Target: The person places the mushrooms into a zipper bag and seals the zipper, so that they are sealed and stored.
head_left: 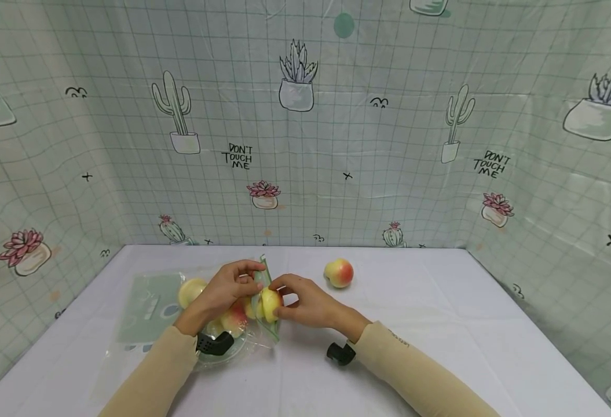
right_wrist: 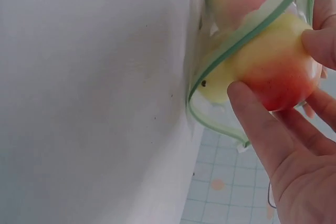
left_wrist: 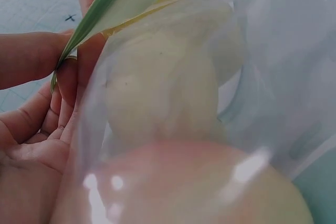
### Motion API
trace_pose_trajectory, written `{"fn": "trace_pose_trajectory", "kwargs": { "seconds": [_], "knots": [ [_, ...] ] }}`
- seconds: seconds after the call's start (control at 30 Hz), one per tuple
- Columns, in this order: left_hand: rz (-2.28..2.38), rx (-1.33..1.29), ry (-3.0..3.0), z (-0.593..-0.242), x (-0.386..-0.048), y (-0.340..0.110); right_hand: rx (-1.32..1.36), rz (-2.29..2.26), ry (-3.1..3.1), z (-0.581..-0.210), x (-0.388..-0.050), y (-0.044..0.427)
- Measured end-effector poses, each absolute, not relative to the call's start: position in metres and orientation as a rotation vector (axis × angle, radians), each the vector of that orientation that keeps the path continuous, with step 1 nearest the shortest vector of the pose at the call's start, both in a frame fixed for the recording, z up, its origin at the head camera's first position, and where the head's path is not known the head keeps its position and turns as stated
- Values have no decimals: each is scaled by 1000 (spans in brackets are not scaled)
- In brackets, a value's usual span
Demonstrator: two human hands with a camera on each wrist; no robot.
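A clear plastic zip bag point(head_left: 269, 331) with a green-edged mouth lies on its side, its opening facing right. Several yellow-and-red pears point(left_wrist: 184, 187) show through its film. My left hand point(head_left: 229, 288) pinches the upper edge of the mouth between thumb and fingers; the left wrist view shows the green strip point(left_wrist: 107, 4) between them. My right hand point(head_left: 307, 302) grips a pear point(right_wrist: 278, 66) by thumb and fingertips, right at the bag's mouth. How far that pear is inside is partly hidden by the film and fingers.
One loose pear point(head_left: 339, 273) rests on the white tabletop point(head_left: 414, 324), behind and right of my right hand. A flat pale-green panel point(head_left: 149, 307) lies under clear film at the left. Cloth walls printed with cacti point(head_left: 176, 110) enclose the table's back and sides.
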State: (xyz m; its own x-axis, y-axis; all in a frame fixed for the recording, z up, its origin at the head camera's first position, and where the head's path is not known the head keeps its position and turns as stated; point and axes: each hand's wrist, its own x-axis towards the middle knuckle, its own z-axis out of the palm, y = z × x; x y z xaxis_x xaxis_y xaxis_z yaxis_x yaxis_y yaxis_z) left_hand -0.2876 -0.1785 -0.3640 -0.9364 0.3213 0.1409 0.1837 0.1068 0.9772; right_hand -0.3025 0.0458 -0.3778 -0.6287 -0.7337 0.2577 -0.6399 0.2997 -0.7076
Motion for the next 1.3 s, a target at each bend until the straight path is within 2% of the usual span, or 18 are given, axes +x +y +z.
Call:
{"fn": "trace_pose_trajectory", "kwargs": {
  "seconds": [0.73, 1.3],
  "knots": [
    [1975, 529, 2263, -362, -289, -183, -1235, -1306, 2349, -380, -305, 36],
    [1938, 442, 2308, -363, -288, -179, -1189, -1307, 2364, -386, -307, 31]
  ]
}}
